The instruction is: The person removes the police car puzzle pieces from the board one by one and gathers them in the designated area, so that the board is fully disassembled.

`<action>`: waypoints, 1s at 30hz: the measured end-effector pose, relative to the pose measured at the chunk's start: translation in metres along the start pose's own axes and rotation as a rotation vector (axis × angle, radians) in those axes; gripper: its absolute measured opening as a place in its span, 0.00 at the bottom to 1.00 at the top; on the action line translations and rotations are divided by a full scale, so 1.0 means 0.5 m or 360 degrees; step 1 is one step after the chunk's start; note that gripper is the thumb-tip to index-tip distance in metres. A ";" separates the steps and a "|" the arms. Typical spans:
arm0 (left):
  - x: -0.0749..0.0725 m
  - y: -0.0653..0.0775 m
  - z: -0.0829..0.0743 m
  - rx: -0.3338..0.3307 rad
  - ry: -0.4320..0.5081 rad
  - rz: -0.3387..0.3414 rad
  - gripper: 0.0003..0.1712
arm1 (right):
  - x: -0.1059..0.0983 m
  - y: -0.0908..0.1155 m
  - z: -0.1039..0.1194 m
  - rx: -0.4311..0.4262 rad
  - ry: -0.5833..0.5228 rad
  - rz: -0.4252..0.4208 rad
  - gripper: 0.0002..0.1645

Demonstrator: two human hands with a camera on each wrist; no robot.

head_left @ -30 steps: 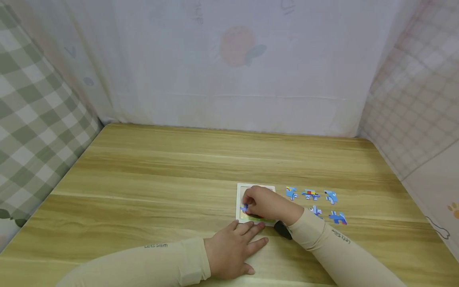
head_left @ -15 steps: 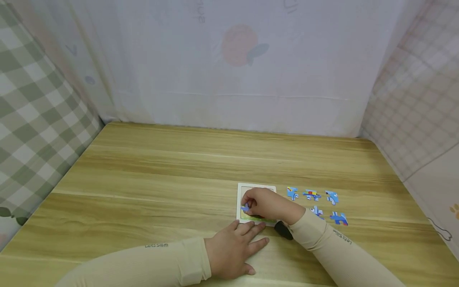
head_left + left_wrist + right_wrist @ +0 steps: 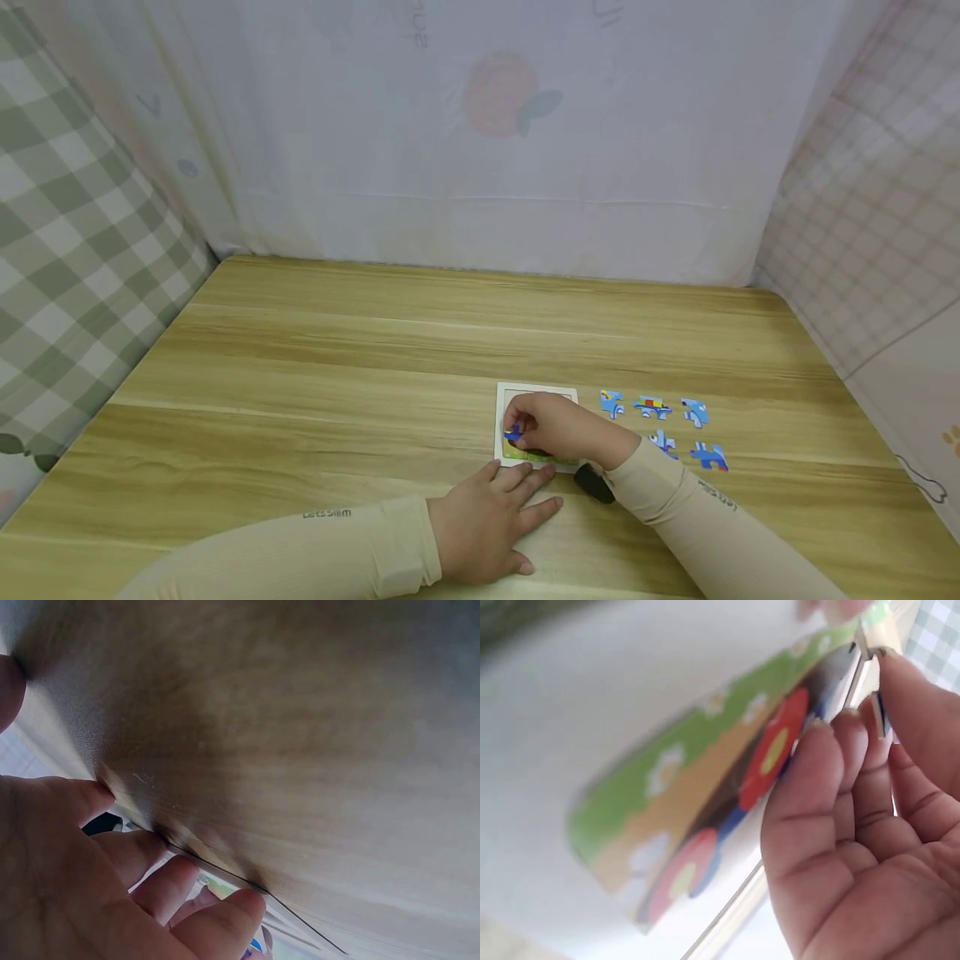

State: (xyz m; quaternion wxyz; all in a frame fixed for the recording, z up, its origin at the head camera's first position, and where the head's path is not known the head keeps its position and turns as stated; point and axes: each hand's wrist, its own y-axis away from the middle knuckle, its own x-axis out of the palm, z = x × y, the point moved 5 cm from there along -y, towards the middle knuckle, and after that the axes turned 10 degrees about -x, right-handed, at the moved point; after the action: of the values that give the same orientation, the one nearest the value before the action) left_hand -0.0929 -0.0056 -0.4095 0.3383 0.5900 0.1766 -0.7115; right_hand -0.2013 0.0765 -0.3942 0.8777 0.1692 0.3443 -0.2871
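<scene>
A small square jigsaw tray (image 3: 500, 417) with a white rim lies on the table. My right hand (image 3: 564, 427) reaches over it from the right and pinches a blue jigsaw piece (image 3: 513, 435) between thumb and fingers, low over the tray's left part. In the right wrist view, a fitted strip (image 3: 735, 742) shows green grass, white flowers and red wheels with yellow centres. My left hand (image 3: 486, 527) rests palm down on the table, fingers spread, with fingertips right at the tray's near edge. Much of the tray's inside is hidden by my right hand.
Right of the tray lie several loose blue pieces, among them one with red and yellow blocks (image 3: 652, 407) and another partly behind my right sleeve (image 3: 663, 442). A black device (image 3: 594, 483) sits under my right wrist. A pale curtain (image 3: 480, 167) stands behind the table.
The blue jigsaw piece has tilted slightly in my right fingers, staying over the same part of the tray. My left hand has kept its place.
</scene>
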 end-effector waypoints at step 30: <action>0.001 0.002 0.002 -0.0009 0.0092 0.0060 0.39 | -0.094 0.109 -0.044 0.0132 -0.0164 -0.0310 0.03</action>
State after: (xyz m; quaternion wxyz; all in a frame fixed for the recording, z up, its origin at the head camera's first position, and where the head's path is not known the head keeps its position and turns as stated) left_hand -0.0929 -0.0073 -0.4094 0.3480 0.6127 0.1772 -0.6871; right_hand -0.2068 0.1482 -0.3714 0.8545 0.1562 0.3014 -0.3933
